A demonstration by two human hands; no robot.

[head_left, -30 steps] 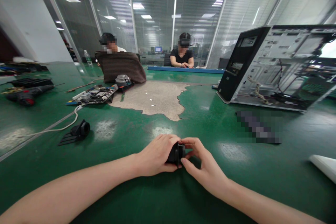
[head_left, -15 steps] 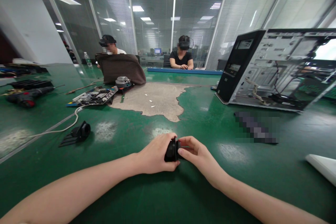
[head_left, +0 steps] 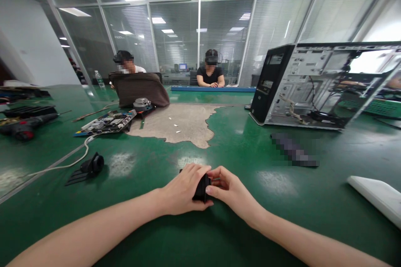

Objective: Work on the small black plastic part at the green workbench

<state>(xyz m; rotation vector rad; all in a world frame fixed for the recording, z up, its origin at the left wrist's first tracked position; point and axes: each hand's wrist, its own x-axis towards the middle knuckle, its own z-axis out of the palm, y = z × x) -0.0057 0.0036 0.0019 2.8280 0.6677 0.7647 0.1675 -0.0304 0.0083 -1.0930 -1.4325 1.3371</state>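
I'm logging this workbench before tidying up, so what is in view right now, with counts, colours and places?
black part: 1, black, near edge of the table, held between both hands
green table: 1, green, worn bare patch in the middle
computer case: 1, black front, grey inside, open side, far right
circuit board: 1, mixed colours, left of the bare patch
black nozzle piece: 1, black, left, beside a white cable
power drill: 1, black and red, far left
white panel: 1, white, right edge
other people: 2, seated at the far side
left hand: gripping the black part
right hand: gripping the black part
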